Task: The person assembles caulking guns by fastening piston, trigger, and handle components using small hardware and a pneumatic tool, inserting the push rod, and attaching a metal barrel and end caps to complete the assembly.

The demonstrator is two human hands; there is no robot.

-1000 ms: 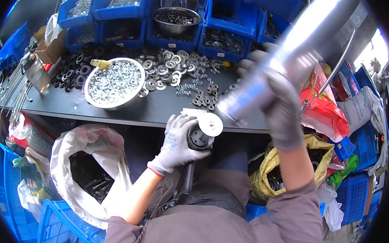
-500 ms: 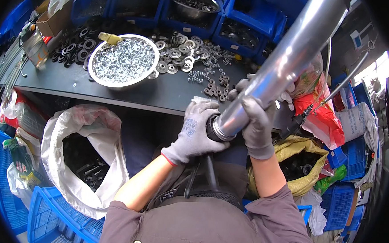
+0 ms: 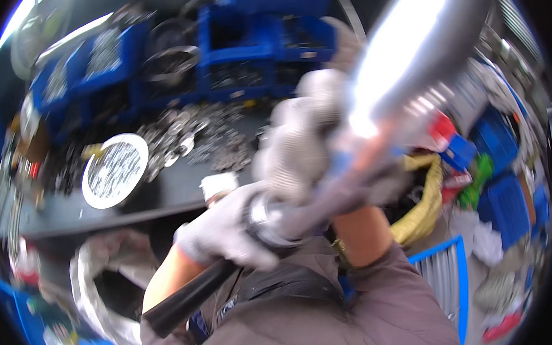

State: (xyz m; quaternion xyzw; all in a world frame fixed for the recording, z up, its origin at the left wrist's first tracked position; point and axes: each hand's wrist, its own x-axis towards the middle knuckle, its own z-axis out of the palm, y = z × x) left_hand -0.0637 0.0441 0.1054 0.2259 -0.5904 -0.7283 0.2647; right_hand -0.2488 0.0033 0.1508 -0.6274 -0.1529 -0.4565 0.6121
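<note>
head-worn fisheye, looking down, close over workbench (image 3: 164,198), blurred

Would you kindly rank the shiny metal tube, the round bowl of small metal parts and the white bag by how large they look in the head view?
1. Shiny metal tube: largest, though its nearness to the camera inflates it.
2. White bag: blurred and partly hidden, so unsure.
3. Round bowl of small metal parts: smallest.

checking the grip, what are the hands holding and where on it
Both hands grip a long silver metal tube: left hand at its lower end, right hand just above.
</note>
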